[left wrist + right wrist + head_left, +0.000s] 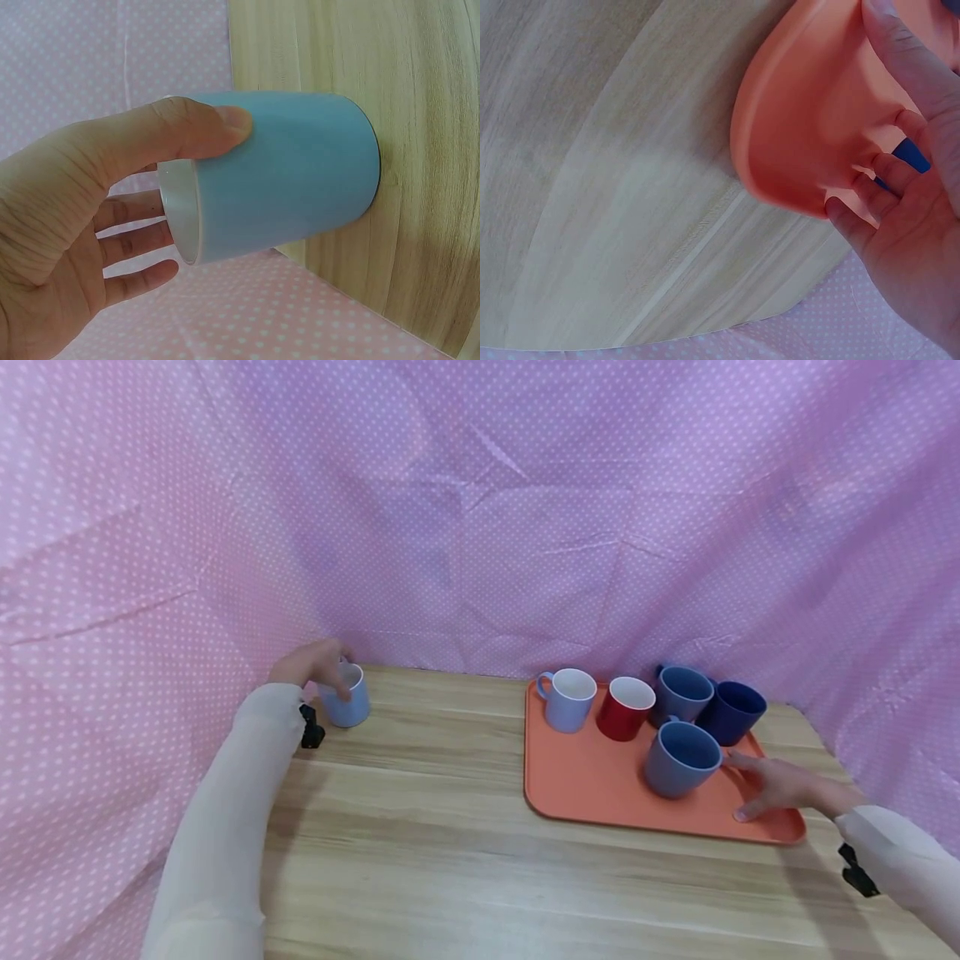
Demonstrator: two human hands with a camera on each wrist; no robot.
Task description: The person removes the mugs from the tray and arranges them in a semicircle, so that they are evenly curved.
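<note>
At the left of the table, my left hand [313, 665] holds a light blue mug [352, 703] by its upper part. In the left wrist view the thumb lies along the outer wall of the mug [292, 165], which stands upright on the table; some fingers are partly hidden behind the rim. My right hand [780, 785] is spread over the right end of an orange tray [585, 789], beside a grey-blue mug [678, 764]. In the right wrist view the right hand [915, 202] has loosely extended fingers and grips no mug; whether the fingertips touch the tray cannot be told.
Along the tray's back stand another light blue mug [568, 703], a red mug [624, 714], a second grey-blue mug [678, 697] and a dark blue mug [729, 714]. A pink dotted cloth [480, 543] hangs behind and beside the wooden table [442, 793].
</note>
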